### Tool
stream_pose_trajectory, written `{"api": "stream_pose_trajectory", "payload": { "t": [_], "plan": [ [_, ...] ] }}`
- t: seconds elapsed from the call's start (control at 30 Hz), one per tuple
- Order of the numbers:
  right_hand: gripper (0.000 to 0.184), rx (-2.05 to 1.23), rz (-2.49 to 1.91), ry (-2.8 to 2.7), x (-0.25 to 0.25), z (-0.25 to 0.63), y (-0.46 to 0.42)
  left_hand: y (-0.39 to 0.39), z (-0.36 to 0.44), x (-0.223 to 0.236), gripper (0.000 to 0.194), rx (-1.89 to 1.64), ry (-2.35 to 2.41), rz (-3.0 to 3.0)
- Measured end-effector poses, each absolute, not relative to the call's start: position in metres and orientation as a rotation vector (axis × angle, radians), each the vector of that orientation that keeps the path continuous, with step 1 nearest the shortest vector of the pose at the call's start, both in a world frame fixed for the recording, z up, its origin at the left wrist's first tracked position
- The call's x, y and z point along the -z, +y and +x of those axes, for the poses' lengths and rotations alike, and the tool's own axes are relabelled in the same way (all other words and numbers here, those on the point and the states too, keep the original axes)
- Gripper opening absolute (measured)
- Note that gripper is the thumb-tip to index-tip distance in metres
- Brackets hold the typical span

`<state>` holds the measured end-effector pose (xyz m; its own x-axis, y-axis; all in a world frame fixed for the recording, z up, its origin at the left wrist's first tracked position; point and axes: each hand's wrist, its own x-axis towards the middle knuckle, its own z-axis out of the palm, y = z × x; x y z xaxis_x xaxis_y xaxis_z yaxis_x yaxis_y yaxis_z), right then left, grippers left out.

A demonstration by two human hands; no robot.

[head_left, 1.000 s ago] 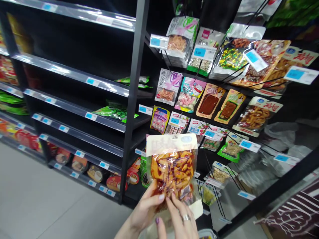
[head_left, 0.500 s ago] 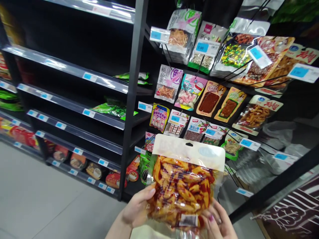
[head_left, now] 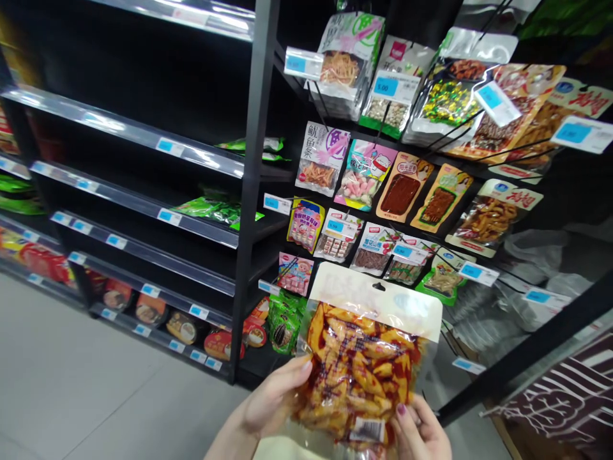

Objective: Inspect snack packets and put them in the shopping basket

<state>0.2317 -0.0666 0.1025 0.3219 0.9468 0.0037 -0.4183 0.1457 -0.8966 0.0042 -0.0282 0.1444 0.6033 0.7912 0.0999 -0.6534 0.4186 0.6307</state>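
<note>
The left hand is closed on the left edge of the snack bag, its thumb over the clear front; the right hand pinches the lower right edge, thumb beside the barcode label. The bag is held up in front of the display rack, its pale header at the top, facing away from the person. Its long axis runs from the header down to the barcode end, leaning slightly, with the top toward the right. A cream-coloured surface shows beneath its lower left part. Just beyond the header hang small snack packets; green packets lie to the left, near dark shelves above a grey floor.
</note>
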Motion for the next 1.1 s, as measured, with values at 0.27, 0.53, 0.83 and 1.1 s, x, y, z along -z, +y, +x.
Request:
{"api": "stream_pose_trajectory", "payload": {
  "t": [0.27, 0.53, 0.83, 1.1],
  "plan": [
    [0.026, -0.961, -0.944, -0.654, -0.093, 0.218, -0.056, -0.028, 0.007, -0.151, 0.023, -1.179, 0.713, 1.041],
    [0.025, -0.972, -0.915, -0.626, -0.081, 0.218, -0.049, -0.037, 0.014, -0.163, 0.037, -1.14, 0.928, 1.309],
    [0.024, -0.96, -0.872, -0.633, -0.084, 0.214, -0.051, -0.055, 0.015, -0.172, 0.034, -1.21, 1.225, 1.573],
    [0.024, -0.978, -0.868, -0.636, -0.081, 0.217, -0.05, -0.061, 0.022, -0.177, 0.038, -1.261, 1.227, 1.647]
  ]
}}
